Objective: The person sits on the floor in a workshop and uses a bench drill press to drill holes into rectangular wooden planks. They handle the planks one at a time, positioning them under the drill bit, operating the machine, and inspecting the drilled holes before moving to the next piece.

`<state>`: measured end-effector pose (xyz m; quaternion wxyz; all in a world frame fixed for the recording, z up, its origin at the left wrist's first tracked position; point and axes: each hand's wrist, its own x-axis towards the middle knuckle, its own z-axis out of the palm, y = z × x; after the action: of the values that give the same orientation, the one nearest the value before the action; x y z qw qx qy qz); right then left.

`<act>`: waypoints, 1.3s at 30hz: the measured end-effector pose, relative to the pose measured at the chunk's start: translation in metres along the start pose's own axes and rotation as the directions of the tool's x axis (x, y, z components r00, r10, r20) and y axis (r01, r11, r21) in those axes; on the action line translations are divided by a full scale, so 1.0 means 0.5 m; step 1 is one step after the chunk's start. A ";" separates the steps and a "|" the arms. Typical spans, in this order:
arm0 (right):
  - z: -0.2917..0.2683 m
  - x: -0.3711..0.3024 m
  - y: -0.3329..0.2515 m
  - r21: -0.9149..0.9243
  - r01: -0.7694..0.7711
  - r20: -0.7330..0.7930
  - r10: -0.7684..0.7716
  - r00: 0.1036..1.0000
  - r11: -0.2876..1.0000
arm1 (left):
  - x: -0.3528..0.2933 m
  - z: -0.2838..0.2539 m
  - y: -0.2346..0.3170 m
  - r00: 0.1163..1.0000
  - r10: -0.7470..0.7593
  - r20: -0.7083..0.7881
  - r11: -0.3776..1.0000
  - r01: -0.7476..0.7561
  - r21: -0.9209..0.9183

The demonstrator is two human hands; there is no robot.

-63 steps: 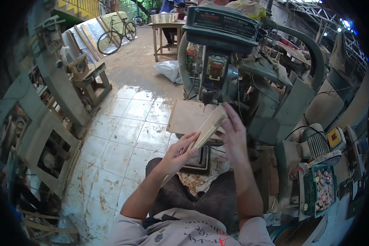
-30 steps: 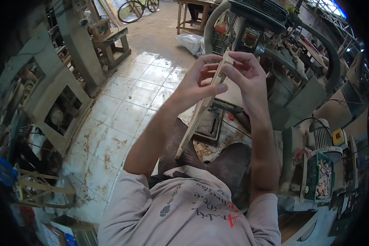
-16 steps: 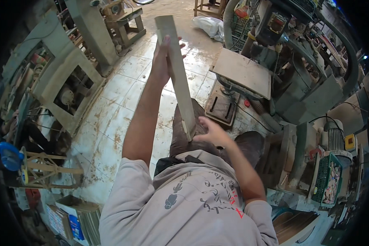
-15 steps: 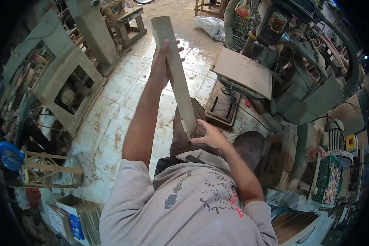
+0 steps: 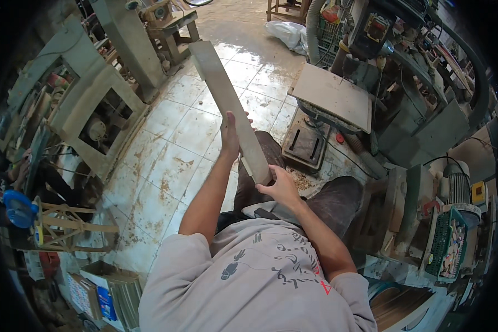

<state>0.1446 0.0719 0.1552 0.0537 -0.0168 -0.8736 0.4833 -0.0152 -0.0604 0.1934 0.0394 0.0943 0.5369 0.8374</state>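
Observation:
A long, pale wooden board (image 5: 222, 91) slants up and away from my lap, its far end toward the upper left. Small raised pieces show along its left edge near both ends. My left hand (image 5: 231, 133) grips the board around its middle, thumb on the near face and fingertips showing past the right edge. At the near end my right hand (image 5: 279, 187) holds the board's lower corner, thumb below and fingers over the end. That end is close above my thigh.
On the right stand a drill-press-like machine with a flat board table (image 5: 333, 97), its slotted base (image 5: 305, 143), and a green basket (image 5: 452, 243) of small pieces. Grey machine housing (image 5: 97, 124) lines the left. Sawdust lies on the tiled floor (image 5: 166, 157). A wooden frame (image 5: 74, 227) stands lower left.
My left hand has slid down from near the far end to the board's middle. The board's far end has dropped and swung left. My right hand has closed around the near end.

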 end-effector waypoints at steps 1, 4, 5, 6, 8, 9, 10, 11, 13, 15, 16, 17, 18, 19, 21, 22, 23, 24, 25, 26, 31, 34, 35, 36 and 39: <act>-0.003 0.000 0.003 0.031 -0.021 0.023 0.020 1.000 0.999 | 0.000 0.003 -0.002 0.999 0.047 -0.006 0.999 -0.047 0.003; -0.010 -0.002 0.015 0.124 -0.089 0.081 0.079 0.994 0.988 | -0.009 0.008 -0.003 0.998 -0.056 0.013 0.998 0.056 0.002; -0.010 -0.004 0.020 0.172 -0.142 0.116 0.123 0.986 0.975 | -0.012 0.012 -0.004 0.999 -0.036 0.032 0.999 0.036 -0.002; -0.011 -0.006 0.024 0.154 -0.131 0.113 0.114 0.987 0.979 | -0.015 0.017 -0.005 0.998 -0.043 0.037 0.999 0.043 0.002; -0.013 -0.009 0.033 0.160 -0.184 0.144 0.162 0.976 0.970 | -0.017 0.029 -0.008 0.999 -0.025 0.034 1.000 0.025 0.005; -0.014 -0.011 0.037 0.173 -0.173 0.147 0.148 0.978 0.970 | -0.016 0.035 -0.010 1.000 -0.003 0.028 1.000 0.003 0.004; -0.016 -0.013 0.040 0.195 -0.192 0.162 0.162 0.973 0.962 | -0.016 0.040 -0.012 0.999 0.029 0.032 1.000 -0.030 0.006; -0.018 -0.014 0.043 0.239 -0.215 0.180 0.174 0.968 0.947 | -0.015 0.044 -0.013 0.999 0.027 0.026 0.999 -0.028 0.038; -0.023 -0.017 0.042 0.212 -0.205 0.163 0.173 0.971 0.955 | -0.014 0.046 -0.015 0.996 0.061 0.059 0.992 -0.067 0.106; -0.033 -0.024 0.035 0.240 -0.201 0.157 0.167 0.973 0.950 | -0.010 0.039 -0.013 0.998 0.016 0.053 0.995 -0.021 0.093; -0.043 -0.027 0.029 0.269 -0.194 0.157 0.156 0.975 0.943 | -0.007 0.037 -0.012 0.999 -0.040 0.005 0.994 0.039 0.103; -0.053 -0.029 0.021 0.278 -0.250 0.165 0.210 0.964 0.927 | -0.004 0.034 -0.010 0.999 -0.002 0.035 0.998 0.000 0.061; -0.068 -0.036 0.012 0.364 -0.209 0.189 0.148 0.971 0.908 | -0.001 0.032 -0.008 1.000 -0.014 0.009 0.999 0.014 0.039; -0.088 -0.050 0.003 0.427 -0.234 0.223 0.149 0.963 0.873 | 0.001 0.031 -0.006 1.000 -0.027 -0.001 1.000 0.027 0.013; -0.135 -0.070 -0.013 0.556 -0.325 0.334 0.152 0.930 0.765 | 0.011 0.024 0.005 0.997 -0.064 -0.032 0.997 0.066 0.045; -0.158 -0.082 -0.018 0.614 -0.395 0.411 0.150 0.899 0.683 | 0.014 0.020 0.012 0.996 -0.088 -0.035 0.994 0.090 0.061; -0.180 -0.094 -0.022 0.659 -0.461 0.482 0.138 0.865 0.594 | 0.017 0.012 0.021 0.990 -0.132 -0.057 0.985 0.138 0.108; -0.192 -0.105 -0.024 0.740 -0.450 0.500 0.040 0.865 0.500 | 0.020 0.011 0.028 0.989 -0.142 -0.044 0.987 0.144 0.071; -0.198 -0.117 -0.023 0.777 -0.445 0.514 -0.040 0.857 0.445 | 0.022 0.009 0.034 0.983 -0.173 -0.062 0.983 0.176 0.048; -0.211 -0.135 -0.019 0.811 -0.447 0.516 -0.102 0.850 0.379 | 0.023 0.008 0.039 0.983 -0.173 -0.062 0.982 0.177 0.069; -0.220 -0.203 0.045 0.852 -0.524 0.495 -0.308 0.813 -0.013 | 0.021 0.018 0.044 0.983 -0.173 0.065 0.984 0.175 -0.029; -0.214 -0.253 0.086 0.865 -0.493 0.463 -0.236 0.854 -0.088 | 0.020 0.034 0.039 0.981 -0.161 0.105 0.985 0.166 -0.050; -0.207 -0.264 0.097 0.868 -0.481 0.446 -0.229 0.865 -0.126 | 0.020 0.037 0.039 0.983 -0.129 0.127 0.989 0.137 -0.056; -0.204 -0.275 0.106 0.862 -0.473 0.421 -0.259 0.869 -0.184 | 0.018 0.038 0.041 0.970 -0.212 0.118 0.972 0.222 -0.078; -0.196 -0.303 0.119 0.882 -0.413 0.319 -0.359 0.877 -0.226 | 0.015 0.041 0.045 0.959 -0.235 0.159 0.961 0.254 -0.112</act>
<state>0.3044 0.1738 0.1445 -0.1831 0.1311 -0.1337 0.9651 -0.0176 -0.0506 0.2231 0.1873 0.0846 0.4840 0.8506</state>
